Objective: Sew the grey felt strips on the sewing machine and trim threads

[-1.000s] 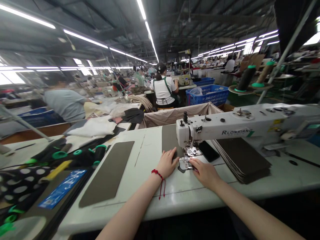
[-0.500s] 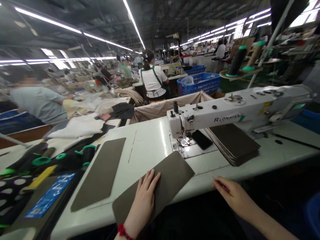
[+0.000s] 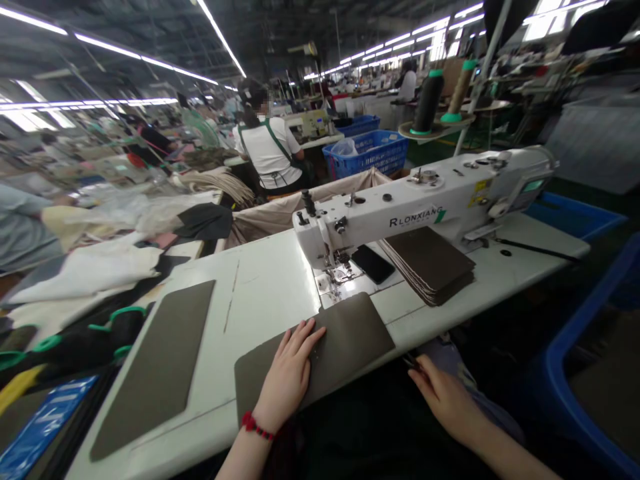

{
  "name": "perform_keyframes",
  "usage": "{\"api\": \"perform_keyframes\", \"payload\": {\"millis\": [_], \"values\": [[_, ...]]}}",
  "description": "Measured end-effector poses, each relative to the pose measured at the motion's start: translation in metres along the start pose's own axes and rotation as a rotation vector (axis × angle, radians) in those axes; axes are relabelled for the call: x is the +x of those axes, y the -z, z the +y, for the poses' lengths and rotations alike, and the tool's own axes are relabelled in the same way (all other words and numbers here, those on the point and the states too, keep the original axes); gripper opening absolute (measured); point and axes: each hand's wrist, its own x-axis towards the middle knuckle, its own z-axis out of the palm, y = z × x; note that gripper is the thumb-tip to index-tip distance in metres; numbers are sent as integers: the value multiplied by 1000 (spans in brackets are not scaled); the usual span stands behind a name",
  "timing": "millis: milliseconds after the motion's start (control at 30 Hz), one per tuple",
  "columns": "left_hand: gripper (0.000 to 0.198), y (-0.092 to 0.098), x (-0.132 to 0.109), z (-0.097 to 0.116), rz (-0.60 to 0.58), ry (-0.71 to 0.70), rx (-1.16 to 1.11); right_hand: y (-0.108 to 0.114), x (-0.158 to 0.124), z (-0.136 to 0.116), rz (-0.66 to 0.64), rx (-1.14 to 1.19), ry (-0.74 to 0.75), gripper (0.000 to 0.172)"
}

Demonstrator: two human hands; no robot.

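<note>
**Left hand [image 3: 293, 373] flat on a dark panel [image 3: 350, 340] in front of the sewing machine [image 3: 380, 207]**

Left hand: wide open, fingers spread, palm pressed down on the panel, gripping nothing, with a red string bracelet [image 3: 257, 427] around the wrist. Panel: lying at a slant on the white table [image 3: 265, 280], just in front of the machine's needle plate [image 3: 335, 277] and reaching the table's front edge.

Right hand [image 3: 443, 400]: in front of the machine and below the table's front edge, well to the right of the left hand, fingers curled and pinching a thin dark tool [image 3: 411, 361], too small to name.

To the right of the machine's needle, a black phone [image 3: 373, 264], then a stack of dark panels [image 3: 430, 270]. To the left of the machine, a second dark panel [image 3: 155, 370], flat on the table. Behind the machine, a blue basket [image 3: 365, 153], and farther left, a seated person in a white shirt [image 3: 267, 143], back turned.
</note>
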Motion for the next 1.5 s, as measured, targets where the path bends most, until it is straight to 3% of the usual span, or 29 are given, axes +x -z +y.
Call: {"api": "perform_keyframes", "payload": {"millis": [200, 667, 867, 1000, 1100, 1200, 1267, 1333, 1400, 1433, 1500], "values": [[65, 1, 0, 1, -9, -2, 19, -18, 6, -7, 27, 50, 39, 21], [65, 2, 0, 1, -4, 6, 9, -15, 18, -16, 69, -70, 84, 24], [66, 1, -1, 1, 11, -4, -5, 14, 25, -13, 192, 58, 41, 26], [56, 6, -1, 4, 27, 3, -30, 34, 33, -26, 230, -51, 112, 25], [47, 14, -5, 10, -8, -32, -62, 33, 41, -42, 95, -196, 318, 37], [76, 24, -16, 15, -100, -116, -70, 28, 53, -49, -72, -300, 453, 48], [82, 33, -29, 12, -148, -122, -63, 31, 61, -48, -109, -304, 492, 50], [70, 45, -45, 2, -179, -83, -104, 40, 67, -48, -93, -252, 484, 46], [55, 62, -61, -11, -171, 3, -219, 55, 71, -54, -54, -149, 431, 29], [46, 73, -68, -18, -146, 69, -298, 63, 73, -59, -39, -86, 394, 20], [29, 95, -78, -28, -62, 237, -481, 78, 75, -71, -22, 33, 324, 21]]}}
